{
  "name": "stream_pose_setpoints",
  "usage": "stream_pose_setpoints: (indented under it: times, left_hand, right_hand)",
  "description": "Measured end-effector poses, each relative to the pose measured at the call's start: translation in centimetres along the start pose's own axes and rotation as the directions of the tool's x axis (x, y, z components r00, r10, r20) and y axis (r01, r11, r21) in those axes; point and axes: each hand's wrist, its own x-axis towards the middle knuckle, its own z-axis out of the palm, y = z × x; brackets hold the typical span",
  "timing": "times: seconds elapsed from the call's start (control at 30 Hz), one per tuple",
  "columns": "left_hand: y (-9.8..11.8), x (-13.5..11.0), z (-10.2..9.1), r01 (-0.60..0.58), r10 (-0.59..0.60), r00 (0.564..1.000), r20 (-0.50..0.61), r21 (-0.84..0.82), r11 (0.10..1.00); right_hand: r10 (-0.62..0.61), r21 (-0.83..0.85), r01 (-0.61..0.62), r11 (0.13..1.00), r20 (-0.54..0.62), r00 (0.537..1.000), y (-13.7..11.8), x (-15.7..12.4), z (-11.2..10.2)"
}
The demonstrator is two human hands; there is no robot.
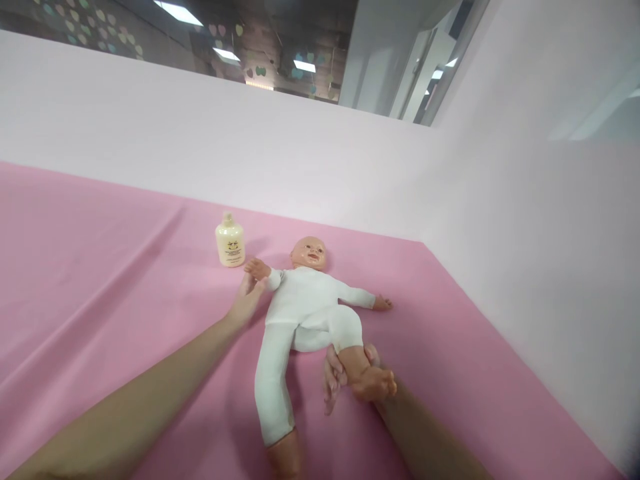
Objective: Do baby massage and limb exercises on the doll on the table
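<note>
A baby doll (305, 298) in a white long-sleeved suit lies on its back on the pink surface, head at the far end. Its leg on the left stretches toward me, while the one on the right is bent and lifted. My left hand (247, 300) is closed at the wrist of the doll's arm on the left, its fingertips partly hidden behind the doll's hand. Under the raised lower leg, my right hand (334, 375) grips the ankle from below; its fingers show to the left and its thumb to the right. The palm is covered by the leg.
A cream-coloured bottle (231, 244) with a printed label stands just left of the doll's hand. Pink cloth (125, 280) with folds covers the surface. White walls (520, 200) rise behind and on the right, with a window (280, 47) above.
</note>
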Motion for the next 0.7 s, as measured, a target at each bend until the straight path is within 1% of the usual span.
stream_pose_setpoints:
  times: [0.07,0.1,0.13,0.17,0.2,0.27,0.33,0.4,0.43,0.5,0.57,0.6,0.63,0.67,0.7]
  left_hand:
    - [0.2,-0.6,0.3,-0.072,0.053,0.989,0.139,0.139,0.988]
    - [0.4,-0.9,0.3,-0.135,0.086,0.971,0.223,0.212,0.968]
    - [0.5,-1.0,0.3,-0.216,0.125,0.942,0.310,0.280,0.935]
    - [0.6,-1.1,0.3,-0.307,0.162,0.904,0.394,0.337,0.890]
    - [0.6,-1.1,0.2,-0.394,0.192,0.861,0.471,0.379,0.837]
    - [0.5,-1.0,0.0,-0.528,0.227,0.781,0.582,0.422,0.737]
    - [0.2,-0.8,-0.2,-0.601,0.239,0.732,0.638,0.440,0.668]
    - [-0.1,-0.6,-0.3,-0.640,0.245,0.703,0.668,0.443,0.628]
    - [-0.2,-0.5,-0.3,-0.653,0.249,0.692,0.677,0.441,0.616]
    - [-0.3,-0.5,-0.3,-0.665,0.256,0.682,0.685,0.436,0.606]
    - [-0.2,-0.6,-0.3,-0.658,0.256,0.685,0.682,0.428,0.619]
    - [-0.1,-0.6,-0.2,-0.644,0.251,0.693,0.676,0.423,0.637]
    - [0.0,-0.7,-0.2,-0.619,0.244,0.710,0.661,0.421,0.663]
    - [0.1,-0.8,-0.1,-0.581,0.232,0.737,0.634,0.420,0.697]
    - [0.1,-0.9,-0.1,-0.524,0.214,0.778,0.591,0.422,0.740]
  right_hand:
    - [-0.159,0.121,0.158,0.980,-0.003,0.987,-0.5,0.0,0.2]
    - [-0.238,0.189,0.239,0.952,-0.026,0.971,-0.8,0.2,0.5]
    - [-0.299,0.249,0.307,0.919,-0.073,0.952,-1.2,0.4,0.8]
    - [-0.330,0.289,0.355,0.889,-0.133,0.935,-1.5,0.6,1.2]
    - [-0.326,0.303,0.375,0.876,-0.200,0.924,-1.9,0.8,1.7]
    - [-0.266,0.267,0.360,0.894,-0.332,0.905,-2.5,1.2,2.6]
    - [-0.207,0.205,0.324,0.924,-0.445,0.871,-3.0,1.4,3.2]
    - [-0.172,0.162,0.291,0.943,-0.512,0.842,-3.2,1.5,3.5]
    - [-0.165,0.155,0.286,0.946,-0.529,0.832,-3.2,1.5,3.5]
    - [-0.161,0.162,0.288,0.944,-0.534,0.830,-3.2,1.6,3.3]
    - [-0.161,0.175,0.291,0.941,-0.526,0.835,-3.1,1.7,3.1]
    - [-0.162,0.180,0.293,0.939,-0.520,0.839,-3.1,1.7,3.1]
    - [-0.164,0.183,0.293,0.938,-0.510,0.844,-3.0,1.7,3.1]
    - [-0.168,0.185,0.293,0.938,-0.497,0.851,-3.0,1.6,3.1]
    - [-0.176,0.184,0.295,0.938,-0.481,0.859,-3.0,1.6,3.2]
